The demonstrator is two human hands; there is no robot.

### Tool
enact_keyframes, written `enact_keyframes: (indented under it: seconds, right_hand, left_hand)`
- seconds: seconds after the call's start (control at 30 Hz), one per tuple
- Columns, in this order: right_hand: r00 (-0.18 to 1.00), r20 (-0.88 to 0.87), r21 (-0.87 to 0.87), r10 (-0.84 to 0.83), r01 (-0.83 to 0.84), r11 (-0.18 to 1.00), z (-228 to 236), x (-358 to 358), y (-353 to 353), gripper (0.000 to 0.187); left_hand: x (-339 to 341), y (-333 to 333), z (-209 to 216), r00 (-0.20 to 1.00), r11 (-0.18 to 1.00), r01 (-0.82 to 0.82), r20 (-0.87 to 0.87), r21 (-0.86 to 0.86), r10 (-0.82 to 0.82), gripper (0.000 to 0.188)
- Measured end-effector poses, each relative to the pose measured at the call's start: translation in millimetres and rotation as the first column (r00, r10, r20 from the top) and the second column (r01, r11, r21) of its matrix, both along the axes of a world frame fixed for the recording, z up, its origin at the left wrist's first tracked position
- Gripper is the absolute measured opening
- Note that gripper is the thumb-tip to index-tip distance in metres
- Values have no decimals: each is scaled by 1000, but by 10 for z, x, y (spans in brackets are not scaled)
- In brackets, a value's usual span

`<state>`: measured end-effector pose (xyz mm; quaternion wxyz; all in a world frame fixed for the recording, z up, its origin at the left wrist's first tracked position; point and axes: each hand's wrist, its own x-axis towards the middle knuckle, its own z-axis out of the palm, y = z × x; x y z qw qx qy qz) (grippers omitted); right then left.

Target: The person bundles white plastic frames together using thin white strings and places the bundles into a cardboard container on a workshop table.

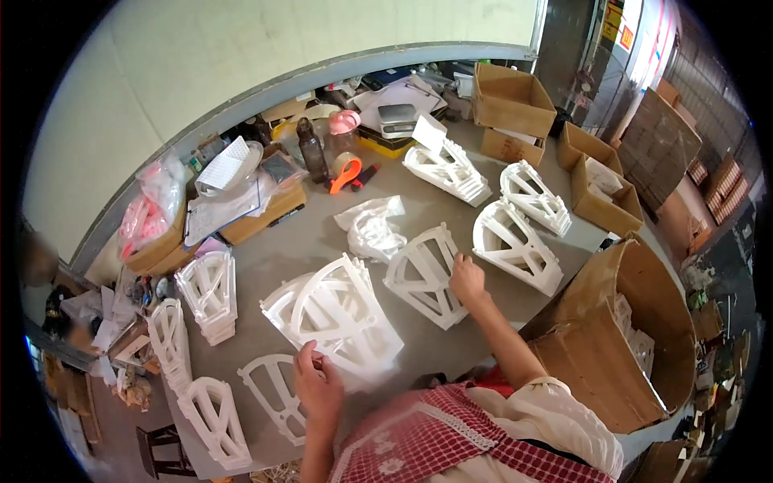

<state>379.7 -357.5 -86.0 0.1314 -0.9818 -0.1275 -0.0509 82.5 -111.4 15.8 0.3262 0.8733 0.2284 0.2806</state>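
On the grey table in front of me lies a stack of white fan-shaped plastic frames (342,310) with ribbed openings. My left hand (319,385) is beside its near edge, fingers loosely bent and apart, with nothing visible in them. Left of that hand a single flat frame (278,393) rests on the tabletop. My right hand (468,280) is closed at the right edge of another fan-shaped frame (427,278), which lies right of the stack. Its fingertips are partly hidden. A crumpled white plastic bag (373,228) sits behind these frames.
More frame stacks stand at left (208,296) and far right (515,245). A large cardboard box (584,346) is at my right. Along the back are a dark bottle (312,151), a tape dispenser (345,173), a small scale (398,121) and an open carton (511,101).
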Motion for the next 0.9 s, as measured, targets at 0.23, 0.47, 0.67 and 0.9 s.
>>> enact_keyframes:
  seconds: [0.23, 0.47, 0.67, 0.9]
  right_hand:
    - [979, 199, -131, 52, -26, 991, -58, 93, 113, 23]
    - [919, 149, 348, 366, -395, 850, 216, -308, 520, 23]
    - [768, -198, 607, 609, -392, 691, 700, -787, 1055, 29]
    - [503, -269, 942, 821, 314, 116, 1729, -884, 921, 20]
  left_hand:
    - [-55, 98, 40, 996, 991, -76, -46, 113, 81, 42]
    - [-103, 67, -53, 993, 995, -99, -62, 2, 99, 44]
    - [-120, 86, -52, 995, 992, -86, -61, -88, 80, 45]
    - [-319, 119, -106, 991, 964, -119, 32, -237, 131, 43]
